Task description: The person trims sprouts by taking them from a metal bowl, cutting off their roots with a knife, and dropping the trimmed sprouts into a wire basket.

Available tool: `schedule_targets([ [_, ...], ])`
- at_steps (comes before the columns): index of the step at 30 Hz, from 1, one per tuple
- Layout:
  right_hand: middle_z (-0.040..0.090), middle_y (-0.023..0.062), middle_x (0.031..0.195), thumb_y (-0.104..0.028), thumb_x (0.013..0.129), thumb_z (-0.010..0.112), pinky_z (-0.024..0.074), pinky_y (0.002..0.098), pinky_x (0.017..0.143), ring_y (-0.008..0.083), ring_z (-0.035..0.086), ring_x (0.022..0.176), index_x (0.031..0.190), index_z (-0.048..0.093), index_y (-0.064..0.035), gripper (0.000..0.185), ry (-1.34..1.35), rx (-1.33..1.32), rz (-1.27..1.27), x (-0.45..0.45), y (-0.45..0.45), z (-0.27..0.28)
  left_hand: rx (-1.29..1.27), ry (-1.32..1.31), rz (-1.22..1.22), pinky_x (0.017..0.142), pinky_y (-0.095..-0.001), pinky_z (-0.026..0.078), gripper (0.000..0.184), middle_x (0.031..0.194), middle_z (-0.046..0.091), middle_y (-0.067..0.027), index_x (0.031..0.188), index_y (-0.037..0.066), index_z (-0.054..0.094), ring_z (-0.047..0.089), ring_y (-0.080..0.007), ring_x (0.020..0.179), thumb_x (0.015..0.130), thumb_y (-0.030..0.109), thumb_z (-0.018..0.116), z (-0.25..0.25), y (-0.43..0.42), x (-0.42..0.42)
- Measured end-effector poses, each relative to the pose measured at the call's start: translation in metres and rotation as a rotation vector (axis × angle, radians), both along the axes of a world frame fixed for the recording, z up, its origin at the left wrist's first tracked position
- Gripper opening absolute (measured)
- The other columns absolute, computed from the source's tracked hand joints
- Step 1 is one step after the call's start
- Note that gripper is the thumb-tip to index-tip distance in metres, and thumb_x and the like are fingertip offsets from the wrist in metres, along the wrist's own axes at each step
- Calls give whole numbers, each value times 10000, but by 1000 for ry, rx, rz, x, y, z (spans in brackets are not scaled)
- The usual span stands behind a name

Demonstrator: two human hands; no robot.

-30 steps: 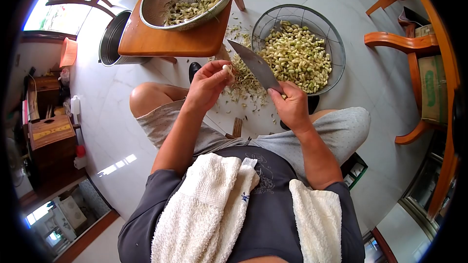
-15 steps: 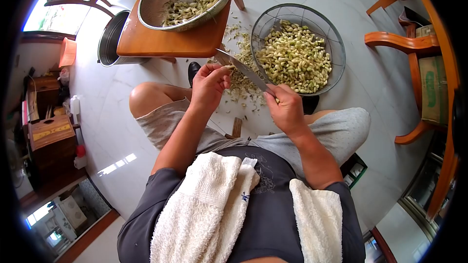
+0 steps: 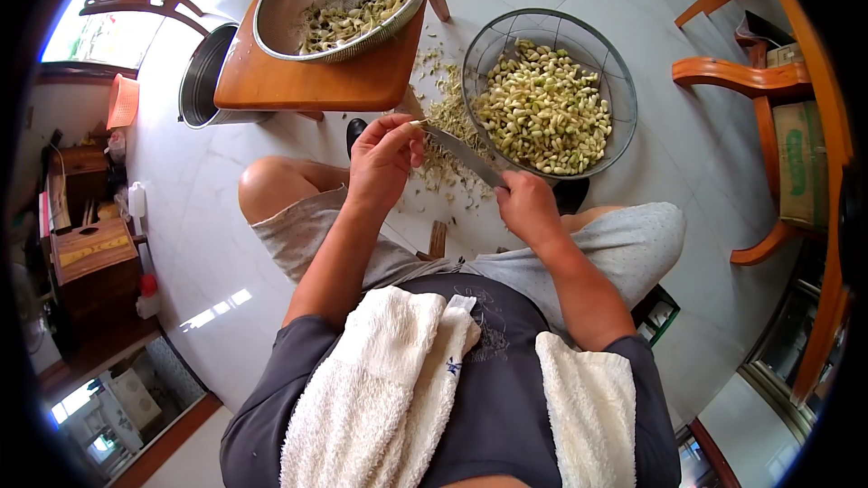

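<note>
My right hand (image 3: pixel 531 209) is wrapped round the handle of a knife (image 3: pixel 466 155). Its blade slants up and left, with the tip end beside the fingers of my left hand (image 3: pixel 385 155). Between the left thumb and fingers is pinched a small pale piece (image 3: pixel 419 123) that looks like a bulb, mostly hidden by the fingertips. Just beyond my right hand, a round wire-mesh basket (image 3: pixel 624 140) holds a heap of small pale green-white bulbs (image 3: pixel 547 108). Trimmed scraps (image 3: pixel 448 140) lie scattered on the floor under the knife.
A metal colander (image 3: pixel 271 29) with withered, stringy bulbs stands on a wooden stool (image 3: pixel 316 86). Left of it is a metal bucket (image 3: pixel 194 90). Wooden chair legs (image 3: pixel 741 77) and a cardboard box (image 3: pixel 800 163) are at the right. A towel (image 3: pixel 371 370) hangs over my chest.
The knife has shifted slightly down and right, and its tip no longer reaches beyond the left fingertips. My left hand keeps its pinch on the small piece.
</note>
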State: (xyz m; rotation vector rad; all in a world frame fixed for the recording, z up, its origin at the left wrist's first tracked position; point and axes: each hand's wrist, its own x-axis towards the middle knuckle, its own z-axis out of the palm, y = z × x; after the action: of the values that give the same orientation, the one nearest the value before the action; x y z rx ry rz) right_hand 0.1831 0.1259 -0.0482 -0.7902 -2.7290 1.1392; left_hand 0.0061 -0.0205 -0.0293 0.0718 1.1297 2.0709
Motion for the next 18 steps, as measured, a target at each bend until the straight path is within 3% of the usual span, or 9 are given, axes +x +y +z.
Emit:
schedule_targets([
  [8,593,206,701,-114,772,617,457,440,624,394,589,719,778,579,-3,117,113,-160,-126,-6,8,6,117,-304,-143,613,-234,454,151,865,606,-95,1006,-11,577,568,-139,734,910,100,543,-16,-3,-4],
  [13,597,207,701,-126,780,622,459,425,609,386,596,697,791,597,-10,119,143,-173,-139,-6,8,14,80,-243,-173,611,-233,447,135,848,610,-73,994,-3,580,565,-122,724,886,76,577,-21,0,-3],
  [16,613,130,654,-136,792,641,453,328,564,186,570,563,865,626,14,167,163,-236,-226,0,16,17,-8,-114,-125,581,-226,436,112,837,614,-72,974,6,577,563,-113,704,873,54,589,-21,10,-1],
  [18,622,103,656,-128,796,639,446,310,548,143,551,561,878,628,24,173,243,-180,-274,7,26,23,-39,-36,-114,546,-223,430,98,815,613,-64,955,17,574,560,-110,667,863,43,598,-20,19,-2],
])
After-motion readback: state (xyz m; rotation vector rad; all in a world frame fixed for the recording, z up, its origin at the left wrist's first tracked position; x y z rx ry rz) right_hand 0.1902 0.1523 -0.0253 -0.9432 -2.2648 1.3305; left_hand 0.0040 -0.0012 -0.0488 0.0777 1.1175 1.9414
